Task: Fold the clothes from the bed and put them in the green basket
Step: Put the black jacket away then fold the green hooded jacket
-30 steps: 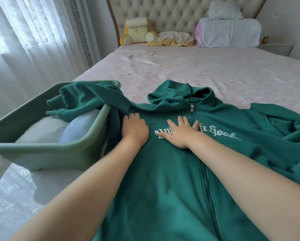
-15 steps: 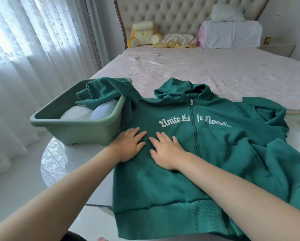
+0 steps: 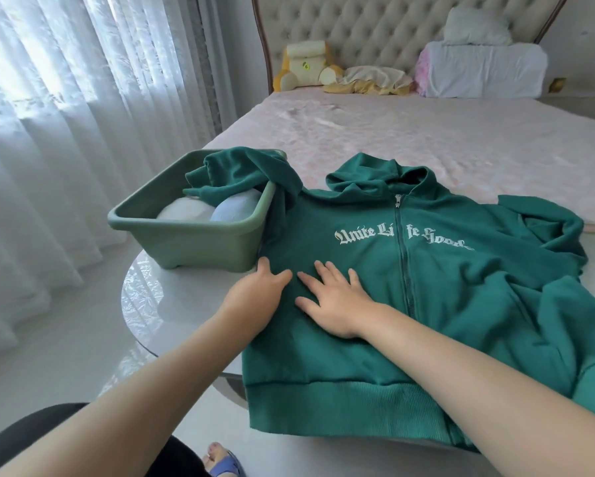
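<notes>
The left hand (image 3: 254,301) and right hand (image 3: 334,304) lay flat, fingers spread, gripping nothing, pressing the hoodie (image 3: 461,304), smoothing it for the fold, I'd judge. It lay zipped and face up across the bench (image 3: 172,304), hem at the near edge. One sleeve spilled into the basket (image 3: 203,246) at the left edge. White gothic lettering read "Unite Li fe", last word unclear.

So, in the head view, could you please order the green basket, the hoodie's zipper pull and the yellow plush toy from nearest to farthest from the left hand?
From the left hand:
1. green basket, just beyond the fingers, slightly left.
2. zipper pull, ahead and to the right, at the neck of the hoodie.
3. yellow plush toy, far off against the headboard.
</notes>
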The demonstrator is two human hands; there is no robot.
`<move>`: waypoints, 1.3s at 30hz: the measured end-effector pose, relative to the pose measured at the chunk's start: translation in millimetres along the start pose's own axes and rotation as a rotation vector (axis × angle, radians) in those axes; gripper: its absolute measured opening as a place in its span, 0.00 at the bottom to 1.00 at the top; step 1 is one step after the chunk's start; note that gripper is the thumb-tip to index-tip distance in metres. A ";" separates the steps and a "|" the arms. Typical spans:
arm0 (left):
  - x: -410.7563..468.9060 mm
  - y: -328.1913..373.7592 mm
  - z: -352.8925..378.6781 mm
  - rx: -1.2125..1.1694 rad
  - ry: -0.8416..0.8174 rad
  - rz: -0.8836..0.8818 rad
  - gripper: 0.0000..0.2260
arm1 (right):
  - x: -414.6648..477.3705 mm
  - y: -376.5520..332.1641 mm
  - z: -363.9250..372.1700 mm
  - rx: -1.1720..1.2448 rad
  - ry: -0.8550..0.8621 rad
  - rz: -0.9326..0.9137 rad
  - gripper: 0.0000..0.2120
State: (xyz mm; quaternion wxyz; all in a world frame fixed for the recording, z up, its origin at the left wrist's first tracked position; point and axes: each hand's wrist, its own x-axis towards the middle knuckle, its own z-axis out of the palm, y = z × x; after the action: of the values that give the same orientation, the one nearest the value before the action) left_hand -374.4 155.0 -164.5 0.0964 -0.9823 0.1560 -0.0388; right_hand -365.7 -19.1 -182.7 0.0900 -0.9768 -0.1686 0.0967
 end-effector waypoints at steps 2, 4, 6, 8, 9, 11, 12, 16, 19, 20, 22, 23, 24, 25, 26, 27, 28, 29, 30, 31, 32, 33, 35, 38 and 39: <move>-1.6 -9.7 -7.1 0.072 -0.074 -0.001 0.21 | -1.0 0.0 -2.4 0.024 -0.008 -0.027 0.32; -4.7 -15.6 -15.7 0.132 -0.156 -0.019 0.19 | -6.1 1.4 -6.0 0.029 -0.012 -0.085 0.32; -3.9 -12.0 -24.2 0.238 -0.132 -0.019 0.17 | -14.4 6.7 -12.9 0.059 0.008 -0.138 0.31; 3.1 4.1 -31.3 0.253 0.002 0.029 0.15 | -24.4 19.2 -22.9 0.090 0.054 -0.142 0.29; 7.9 16.3 -33.3 0.178 0.088 0.082 0.15 | -28.9 28.7 -27.9 0.073 0.084 -0.125 0.29; 15.8 45.3 -32.7 -0.085 0.135 0.233 0.20 | -38.2 53.7 -35.6 -0.003 0.116 -0.047 0.29; 18.3 60.8 -32.4 -0.217 0.057 0.295 0.25 | -44.0 68.3 -37.6 -0.028 0.106 0.020 0.30; 26.7 98.5 -36.0 -0.265 -0.307 0.416 0.46 | -73.9 127.1 -34.8 -0.070 -0.034 0.300 0.38; 41.2 114.8 -46.6 -0.268 -0.406 0.427 0.48 | -102.4 156.8 -32.7 -0.029 -0.106 0.311 0.39; 47.0 124.7 -49.3 -0.279 -0.386 0.423 0.44 | -111.3 164.1 -33.6 -0.017 -0.114 0.284 0.39; 57.5 149.5 -54.5 -0.334 -0.269 0.419 0.33 | -123.5 177.4 -38.7 0.043 -0.080 0.228 0.38; 62.3 163.7 -56.5 -0.375 -0.208 0.430 0.28 | -128.0 184.2 -43.4 0.101 -0.018 0.209 0.36; 65.7 178.4 -58.1 -0.416 -0.163 0.450 0.26 | -132.3 191.5 -48.5 0.160 0.071 0.204 0.32; 67.3 192.9 -59.6 -0.450 -0.132 0.472 0.25 | -136.5 199.4 -52.2 0.196 0.159 0.216 0.29; 68.5 206.9 -59.7 -0.467 -0.120 0.492 0.25 | -140.8 208.1 -54.2 0.192 0.215 0.243 0.29; 68.5 219.5 -58.3 -0.461 -0.128 0.511 0.28 | -145.3 217.0 -54.7 0.158 0.218 0.286 0.31; 67.3 230.9 -55.8 -0.427 -0.164 0.528 0.32 | -150.2 226.3 -54.0 0.111 0.158 0.351 0.35; 64.2 240.7 -52.1 -0.373 -0.223 0.550 0.37 | -155.6 235.0 -52.6 0.066 0.051 0.425 0.39; 60.2 247.8 -47.2 -0.324 -0.281 0.579 0.41 | -161.6 242.4 -52.1 0.032 -0.062 0.490 0.43; 56.3 252.0 -43.1 -0.304 -0.318 0.615 0.45 | -166.8 249.6 -53.8 0.019 -0.149 0.533 0.46; 53.3 253.8 -40.1 -0.309 -0.334 0.650 0.47 | -172.2 254.8 -58.6 0.023 -0.205 0.554 0.49; 50.8 253.7 -39.0 -0.327 -0.335 0.685 0.48 | -176.2 259.2 -64.3 0.035 -0.242 0.559 0.53; 52.1 250.3 -42.7 -0.368 -0.322 0.724 0.46 | -180.9 263.1 -74.2 0.053 -0.297 0.564 0.59; 68.5 242.9 -55.8 -0.666 -0.240 0.634 0.29 | -175.7 259.1 -73.6 -0.057 -0.229 0.570 0.53; 77.4 239.7 -59.4 -0.797 -0.211 0.558 0.22 | -169.8 255.3 -72.2 -0.093 -0.153 0.549 0.47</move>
State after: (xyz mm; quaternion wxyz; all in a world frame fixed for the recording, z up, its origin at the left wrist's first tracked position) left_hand -379.0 -103.4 -151.1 -0.2644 -0.8622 0.4050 0.1506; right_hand -427.2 -325.0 -139.2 0.0023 -0.9789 0.0918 0.1827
